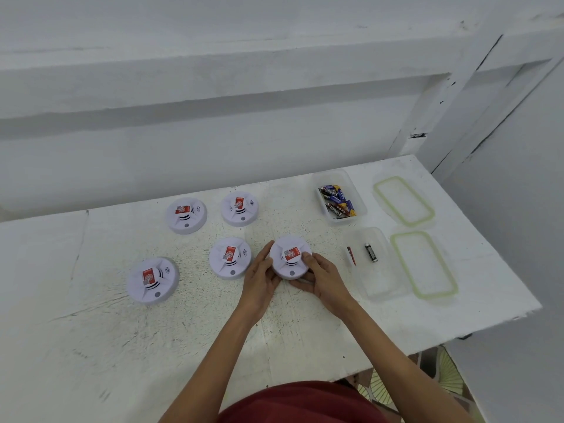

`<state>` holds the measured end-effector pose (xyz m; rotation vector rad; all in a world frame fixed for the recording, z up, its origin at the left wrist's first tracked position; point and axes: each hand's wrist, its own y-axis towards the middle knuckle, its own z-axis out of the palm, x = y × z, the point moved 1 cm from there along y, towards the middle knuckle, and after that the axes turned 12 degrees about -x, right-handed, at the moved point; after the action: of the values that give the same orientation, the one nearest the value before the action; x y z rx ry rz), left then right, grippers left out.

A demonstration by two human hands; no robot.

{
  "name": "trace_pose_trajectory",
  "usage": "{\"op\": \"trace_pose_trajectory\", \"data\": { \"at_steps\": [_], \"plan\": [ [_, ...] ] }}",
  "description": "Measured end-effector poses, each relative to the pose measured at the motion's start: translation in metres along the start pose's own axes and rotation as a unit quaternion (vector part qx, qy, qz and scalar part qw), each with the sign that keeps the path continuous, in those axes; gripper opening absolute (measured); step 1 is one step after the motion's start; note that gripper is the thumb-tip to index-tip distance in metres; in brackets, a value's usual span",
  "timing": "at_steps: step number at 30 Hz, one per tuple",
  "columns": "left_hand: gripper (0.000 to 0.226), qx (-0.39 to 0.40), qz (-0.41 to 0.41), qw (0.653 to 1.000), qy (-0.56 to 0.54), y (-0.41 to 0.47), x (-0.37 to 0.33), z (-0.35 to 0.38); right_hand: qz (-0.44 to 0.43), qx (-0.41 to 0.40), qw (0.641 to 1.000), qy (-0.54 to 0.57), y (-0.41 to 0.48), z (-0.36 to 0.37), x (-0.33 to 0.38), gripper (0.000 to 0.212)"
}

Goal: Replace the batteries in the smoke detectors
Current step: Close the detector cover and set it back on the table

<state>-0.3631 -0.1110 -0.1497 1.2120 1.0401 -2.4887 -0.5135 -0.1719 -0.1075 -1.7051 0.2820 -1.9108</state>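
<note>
The white, scuffed worktop (91,331) carries two lids (403,200) with green seals at the far right and two clear tubs beside them. Five round white smoke detectors lie face up, four of them untouched to the left (186,215). The fifth detector (290,257) sits in the middle of the worktop, near the near tub (378,282). The left hand (261,276) and right hand (323,276) both grip its rim, fingers curled round opposite sides. This looks like the twist that frees or seats the body on its base; which one cannot be told. Next it needs a firm counter-turn, then turning over to reach the cells. The far tub (360,206) holds a heap of batteries (335,201) printed "EVEREADY"; two loose batteries (371,252) lie in the near tub. Each detector bears a red sticker, its writing too small to read.
</note>
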Motion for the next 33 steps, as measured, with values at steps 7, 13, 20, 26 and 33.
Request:
{"op": "trace_pose_trajectory", "data": {
  "at_steps": [7, 13, 20, 26, 33],
  "plan": [
    [0.044, -0.002, -0.001, 1.0, -0.002, -0.0004, -0.001, 0.0015, 0.004, 0.001, 1.0, 0.005, -0.0004, -0.0001, 0.0001, 0.035],
    [0.044, -0.004, -0.003, 1.0, -0.003, -0.0017, -0.0021, 0.0022, 0.004, 0.0, 1.0, 0.003, 0.0001, 0.0001, 0.0008, 0.035],
    [0.044, -0.004, -0.004, 1.0, -0.003, -0.0014, -0.0017, 0.0021, 0.002, -0.001, 1.0, 0.001, -0.0002, 0.0, 0.0004, 0.034],
    [0.043, -0.005, 0.0, 1.0, -0.003, -0.0036, -0.0036, 0.0034, 0.001, 0.0, 1.0, 0.0, -0.0001, -0.0008, -0.0002, 0.035],
    [0.04, -0.009, -0.005, 1.0, -0.007, -0.0079, -0.0069, 0.0061, 0.004, -0.005, 1.0, -0.001, 0.002, -0.0007, -0.0017, 0.038]
  ]
}}
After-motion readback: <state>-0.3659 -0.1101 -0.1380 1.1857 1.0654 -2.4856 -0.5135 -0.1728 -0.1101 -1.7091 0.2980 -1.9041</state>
